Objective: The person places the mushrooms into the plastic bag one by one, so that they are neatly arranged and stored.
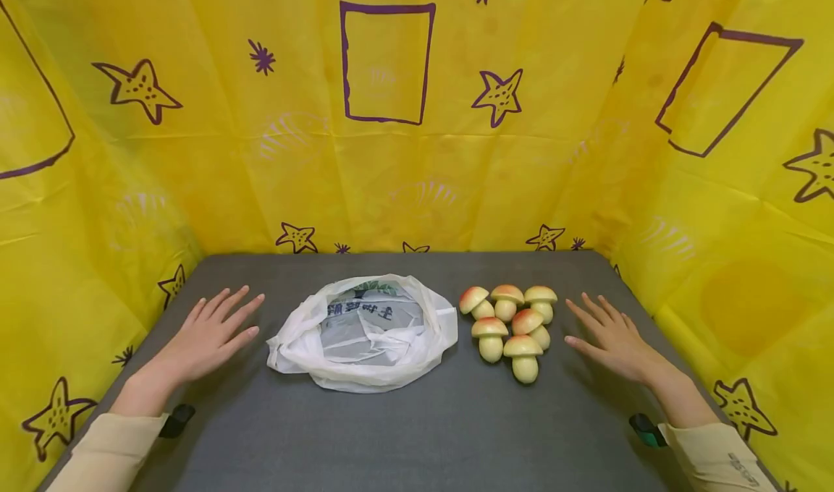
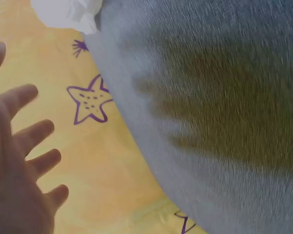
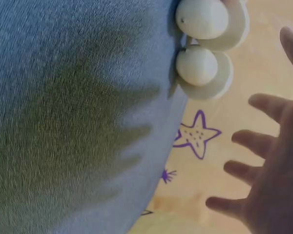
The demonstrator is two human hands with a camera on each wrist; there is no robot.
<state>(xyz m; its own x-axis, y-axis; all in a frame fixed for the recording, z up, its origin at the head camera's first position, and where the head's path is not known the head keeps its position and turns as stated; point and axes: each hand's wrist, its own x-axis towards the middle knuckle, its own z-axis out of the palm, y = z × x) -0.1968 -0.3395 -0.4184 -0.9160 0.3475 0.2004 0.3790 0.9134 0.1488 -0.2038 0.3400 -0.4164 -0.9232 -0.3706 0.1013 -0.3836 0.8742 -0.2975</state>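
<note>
Mushrooms (image 1: 523,323), six with red-tinged caps, lie clustered just left of the right hand (image 1: 615,340), its fingertips near but apart. We record a white plastic bag (image 1: 374,378) left of them, right of the left hand (image 1: 211,333). We observe both hands backs uppermost, fingers extended and spread, grasping nothing. A grey tabletop (image 1: 358,441) meets yellow starfish-printed curtains (image 1: 391,166) left, right and far.

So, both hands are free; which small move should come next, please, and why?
Perhaps the right hand should move slightly left, toward the back-right mushroom of the six. It looks nearest to that hand, whose fingers are spread and hold nothing. The white bag lies open left of all six, so it likely would not block this reach.
</note>
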